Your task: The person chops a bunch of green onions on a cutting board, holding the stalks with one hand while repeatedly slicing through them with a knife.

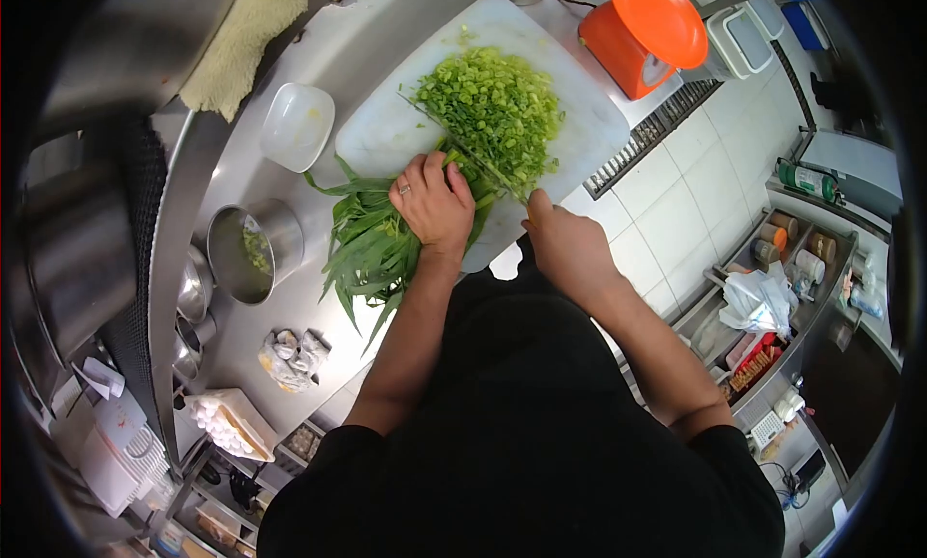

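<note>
My left hand (pixel 435 199), with a ring on one finger, presses down on a bunch of long-leaved greens (pixel 372 239) at the near left edge of the white cutting board (pixel 381 133). Its fingers are closed over the stalks. In my right hand (pixel 572 249) is a knife (pixel 475 158), its blade lying slantwise between the bunch and a heap of chopped greens (pixel 492 99). The blade's edge is hidden among the pieces. Leaves spill off the board onto the steel counter.
Left of the board are a white plastic tub (pixel 298 126), a metal pot (pixel 275 244) with green bits inside, and a knotted plastic bag (pixel 293 358). Eggs (pixel 227 425) sit at the counter's near end. An orange scale (pixel 642 41) stands beyond the board's right corner.
</note>
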Demonstrator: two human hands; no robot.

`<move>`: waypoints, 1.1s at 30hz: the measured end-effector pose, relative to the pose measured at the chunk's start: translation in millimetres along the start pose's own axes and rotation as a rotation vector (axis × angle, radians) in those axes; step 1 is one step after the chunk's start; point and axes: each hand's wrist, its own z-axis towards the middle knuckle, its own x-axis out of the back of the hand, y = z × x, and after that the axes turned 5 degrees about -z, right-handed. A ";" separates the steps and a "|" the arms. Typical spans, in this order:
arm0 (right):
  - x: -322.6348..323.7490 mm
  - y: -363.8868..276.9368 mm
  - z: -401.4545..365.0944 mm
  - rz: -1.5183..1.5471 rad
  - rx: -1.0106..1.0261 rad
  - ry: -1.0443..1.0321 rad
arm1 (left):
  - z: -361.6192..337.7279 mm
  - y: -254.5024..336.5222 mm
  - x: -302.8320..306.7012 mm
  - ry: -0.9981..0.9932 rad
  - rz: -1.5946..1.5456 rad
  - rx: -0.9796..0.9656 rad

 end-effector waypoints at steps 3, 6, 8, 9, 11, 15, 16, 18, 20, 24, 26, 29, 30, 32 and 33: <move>6.9 -2.7 -23.8 -0.015 -0.006 0.014 | -0.3 0.7 -0.2 -0.012 0.007 -0.001; 5.6 -2.3 -35.1 -0.022 -0.014 0.002 | 1.9 0.7 0.7 -0.033 0.017 -0.001; 0.2 -1.7 -40.0 -0.046 -0.033 -0.024 | 0.7 1.3 1.6 -0.053 0.021 0.000; 0.5 -2.2 -42.5 -0.046 -0.038 -0.026 | 1.5 1.7 1.7 -0.058 0.023 0.000; 0.5 -4.0 -47.0 -0.041 -0.047 -0.037 | 1.3 0.7 2.7 -0.069 0.033 -0.002; -6.2 1.0 -46.6 -0.032 -0.073 -0.104 | 4.1 3.1 2.4 -0.077 0.039 -0.011; -8.4 3.1 -42.2 -0.026 -0.074 -0.118 | 4.3 3.1 2.3 -0.077 0.039 -0.012; -18.0 6.5 -32.0 -0.004 -0.067 -0.109 | 4.1 2.7 1.1 -0.067 0.044 -0.022; -37.2 8.9 -14.7 0.027 -0.045 -0.054 | 5.3 1.7 -0.3 -0.052 0.050 -0.032; -68.4 6.5 38.4 0.022 -0.034 -0.038 | 5.5 0.7 -1.9 -0.034 0.050 -0.043; -61.3 3.4 53.2 0.020 -0.019 -0.042 | 4.9 0.9 0.3 -0.038 0.038 -0.038; -35.7 5.0 47.4 0.040 0.019 0.000 | 10.0 3.2 1.7 -0.022 0.008 -0.031; -23.9 3.9 41.9 0.033 0.029 0.009 | 8.1 1.0 -0.6 -0.001 0.002 -0.032; -0.3 1.2 18.9 0.021 0.040 0.019 | 6.2 -0.2 -0.5 0.006 -0.003 -0.025; 8.5 -0.4 6.7 0.018 0.035 0.019 | 6.1 0.5 0.4 -0.004 -0.003 -0.018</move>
